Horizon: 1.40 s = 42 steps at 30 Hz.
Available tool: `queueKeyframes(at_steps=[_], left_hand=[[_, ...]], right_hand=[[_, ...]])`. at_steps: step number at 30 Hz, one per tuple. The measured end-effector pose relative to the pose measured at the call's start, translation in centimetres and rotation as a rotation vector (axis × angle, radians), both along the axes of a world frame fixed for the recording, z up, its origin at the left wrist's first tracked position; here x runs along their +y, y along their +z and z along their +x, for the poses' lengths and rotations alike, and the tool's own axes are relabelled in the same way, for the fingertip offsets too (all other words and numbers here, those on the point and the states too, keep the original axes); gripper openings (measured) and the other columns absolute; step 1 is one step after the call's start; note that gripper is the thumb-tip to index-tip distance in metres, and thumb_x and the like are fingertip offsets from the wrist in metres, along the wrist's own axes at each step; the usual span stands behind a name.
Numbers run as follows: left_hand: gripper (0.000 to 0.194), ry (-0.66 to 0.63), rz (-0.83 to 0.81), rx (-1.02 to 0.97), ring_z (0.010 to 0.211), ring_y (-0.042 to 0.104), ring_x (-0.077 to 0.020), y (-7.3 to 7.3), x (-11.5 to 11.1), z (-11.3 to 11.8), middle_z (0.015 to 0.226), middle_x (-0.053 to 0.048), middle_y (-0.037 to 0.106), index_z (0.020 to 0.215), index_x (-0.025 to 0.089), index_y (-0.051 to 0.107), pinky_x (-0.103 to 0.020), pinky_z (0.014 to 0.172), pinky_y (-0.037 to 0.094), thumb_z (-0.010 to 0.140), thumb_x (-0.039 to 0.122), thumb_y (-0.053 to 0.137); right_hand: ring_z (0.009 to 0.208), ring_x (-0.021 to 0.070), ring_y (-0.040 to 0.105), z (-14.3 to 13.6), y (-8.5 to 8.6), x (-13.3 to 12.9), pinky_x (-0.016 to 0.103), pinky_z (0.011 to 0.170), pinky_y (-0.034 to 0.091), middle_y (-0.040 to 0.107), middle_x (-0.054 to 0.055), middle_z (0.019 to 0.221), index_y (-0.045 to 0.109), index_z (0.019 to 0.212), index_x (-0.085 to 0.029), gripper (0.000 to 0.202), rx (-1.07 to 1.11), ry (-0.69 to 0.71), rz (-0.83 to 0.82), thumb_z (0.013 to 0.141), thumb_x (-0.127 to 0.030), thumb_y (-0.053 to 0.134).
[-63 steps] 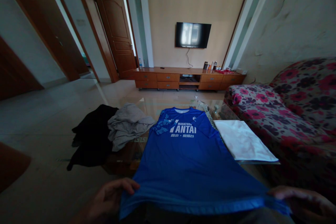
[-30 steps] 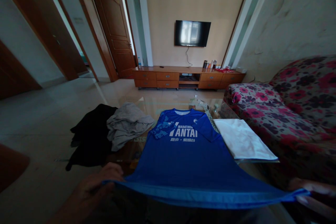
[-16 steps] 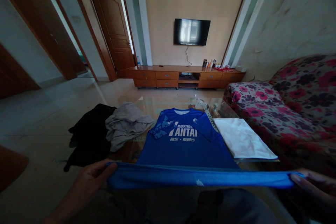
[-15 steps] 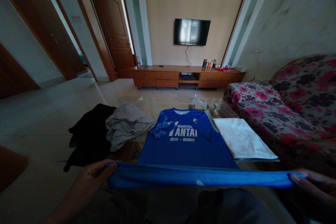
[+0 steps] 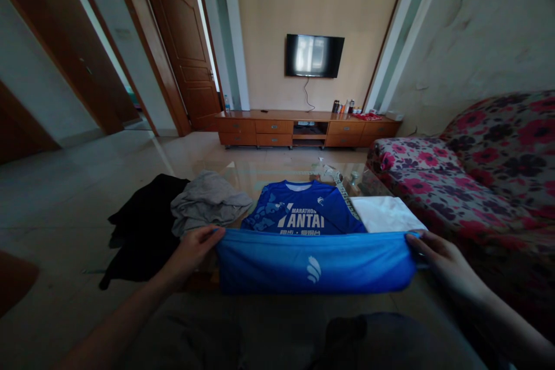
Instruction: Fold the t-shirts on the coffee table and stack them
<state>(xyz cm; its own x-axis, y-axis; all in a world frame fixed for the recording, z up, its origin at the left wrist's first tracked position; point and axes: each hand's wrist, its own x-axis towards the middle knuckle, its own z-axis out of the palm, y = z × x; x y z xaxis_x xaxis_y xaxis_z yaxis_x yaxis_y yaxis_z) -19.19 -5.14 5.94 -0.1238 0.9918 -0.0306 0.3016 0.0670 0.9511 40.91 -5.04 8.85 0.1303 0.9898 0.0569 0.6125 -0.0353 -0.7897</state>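
Observation:
A blue T-shirt (image 5: 299,205) with white "MARATHON YANTAI" lettering lies on the glass table, collar away from me. Its lower part is raised and stretched between my hands, showing a lighter blue panel with a white leaf-like logo. My left hand (image 5: 202,243) pinches the left corner of the hem. At the other end, my right hand (image 5: 433,245) pinches the right corner between thumb and fingers. To the left lie a crumpled grey garment (image 5: 210,202) and a black garment (image 5: 147,214). A folded white cloth (image 5: 388,213) sits just beyond my right hand.
The glass table (image 5: 243,170) has small clear items on its far edge. A flowered sofa (image 5: 489,185) stands on the right. Against the far wall is a low wooden cabinet (image 5: 273,127) with bottles, below a television (image 5: 314,56).
Both hands have moved forward, up and closer together, carrying the shirt's hem over its lower lettering. The raised panel now hangs taller, with its logo in full view.

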Motion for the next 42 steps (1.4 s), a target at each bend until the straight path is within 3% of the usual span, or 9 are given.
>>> queueKeyframes(at_steps=[2, 7, 14, 23, 27, 30, 34, 38, 42], left_hand=[[0.057, -0.015, 0.048, 0.045, 0.086, 0.069, -0.0262, -1.7, 3.3, 0.2, 0.091, -0.008, 0.076, 0.094, 0.014, 0.075, -0.03, 0.073, 0.053, 0.075, 0.068, 0.069], [0.06, -0.02, 0.074, 0.131, 0.081, 0.068, -0.027, -6.2, 9.8, 0.5, 0.084, -0.009, 0.076, 0.087, 0.012, 0.073, -0.032, 0.072, 0.051, 0.073, 0.071, 0.066], [0.051, 0.028, 0.039, 0.401, 0.08, 0.068, -0.0266, -11.2, 13.4, 1.1, 0.083, -0.009, 0.075, 0.088, 0.015, 0.072, -0.031, 0.07, 0.048, 0.083, 0.063, 0.056], [0.037, 0.125, -0.005, 0.789, 0.086, 0.066, -0.024, -11.0, 13.5, 3.5, 0.094, -0.01, 0.071, 0.104, 0.018, 0.068, -0.031, 0.076, 0.045, 0.097, 0.047, 0.047], [0.042, 0.266, 0.148, 0.867, 0.109, 0.061, -0.0281, -9.7, 12.8, 5.6, 0.122, -0.017, 0.062, 0.126, 0.015, 0.058, -0.037, 0.092, 0.046, 0.098, 0.045, 0.048], [0.046, 0.091, 0.278, 0.899, 0.123, 0.054, -0.0299, -9.5, 11.9, 7.7, 0.131, -0.017, 0.057, 0.13, 0.016, 0.057, -0.041, 0.105, 0.04, 0.101, 0.048, 0.042], [0.057, -0.227, 0.217, 0.948, 0.142, 0.04, -0.0314, -11.3, 10.6, 9.8, 0.155, -0.012, 0.044, 0.143, 0.024, 0.053, -0.047, 0.118, 0.028, 0.101, 0.058, 0.036], [0.066, -0.281, 0.169, 1.005, 0.154, 0.018, -0.0284, -13.2, 11.4, 10.1, 0.167, -0.005, 0.025, 0.158, 0.03, 0.033, -0.049, 0.124, 0.015, 0.1, 0.062, 0.031], [0.065, -0.265, 0.192, 1.033, 0.155, 0.016, -0.026, -13.8, 13.9, 9.5, 0.168, -0.002, 0.023, 0.159, 0.032, 0.031, -0.049, 0.125, 0.013, 0.101, 0.061, 0.029]], right_hand=[[0.065, 0.0201, 0.061, -1.0, -1.9, 3.5, 0.029, 0.058, 0.051, 0.063, 0.005, 0.072, 0.065, 0.09, -0.021, 0.049, 0.05, 0.061, -0.006, 0.089, -0.068, 0.049], [0.083, 0.0236, 0.068, -3.3, -6.8, 10.9, 0.029, 0.069, 0.051, 0.072, 0.011, 0.089, 0.066, 0.105, -0.015, 0.038, -0.277, -0.119, -0.124, 0.097, -0.045, 0.043], [0.107, 0.0304, 0.067, -6.5, -10.8, 14.5, 0.035, 0.088, 0.048, 0.071, 0.022, 0.111, 0.062, 0.122, -0.012, 0.042, -0.395, -0.24, -0.207, 0.101, -0.041, 0.04], [0.099, 0.0302, 0.068, -7.1, -12.9, 14.8, 0.041, 0.084, 0.048, 0.068, 0.019, 0.11, 0.053, 0.133, -0.02, 0.049, -0.545, -0.299, -0.268, 0.104, -0.05, 0.028], [0.119, 0.0325, 0.057, -8.4, -12.1, 13.7, 0.042, 0.095, 0.044, 0.055, 0.022, 0.134, 0.044, 0.144, -0.015, 0.051, -0.65, -0.325, -0.009, 0.103, -0.043, 0.035], [0.133, 0.0347, 0.044, -10.1, -12.2, 12.5, 0.047, 0.106, 0.038, 0.043, 0.02, 0.149, 0.042, 0.15, -0.018, 0.054, -0.748, -0.192, 0.125, 0.102, -0.043, 0.037], [0.149, 0.0364, 0.023, -11.9, -14.5, 11.5, 0.055, 0.116, 0.025, 0.027, 0.009, 0.165, 0.041, 0.154, -0.032, 0.061, -0.803, 0.005, -0.015, 0.101, -0.06, 0.032], [0.154, 0.0359, 0.011, -11.9, -16.8, 12.4, 0.058, 0.12, 0.013, 0.015, 0.005, 0.169, 0.025, 0.161, -0.037, 0.069, -0.827, 0.017, -0.1, 0.1, -0.068, 0.023], [0.155, 0.0345, 0.008, -11.6, -17.0, 14.7, 0.058, 0.121, 0.01, 0.012, 0.003, 0.17, 0.022, 0.161, -0.037, 0.071, -0.81, 0.011, -0.101, 0.099, -0.07, 0.018]])
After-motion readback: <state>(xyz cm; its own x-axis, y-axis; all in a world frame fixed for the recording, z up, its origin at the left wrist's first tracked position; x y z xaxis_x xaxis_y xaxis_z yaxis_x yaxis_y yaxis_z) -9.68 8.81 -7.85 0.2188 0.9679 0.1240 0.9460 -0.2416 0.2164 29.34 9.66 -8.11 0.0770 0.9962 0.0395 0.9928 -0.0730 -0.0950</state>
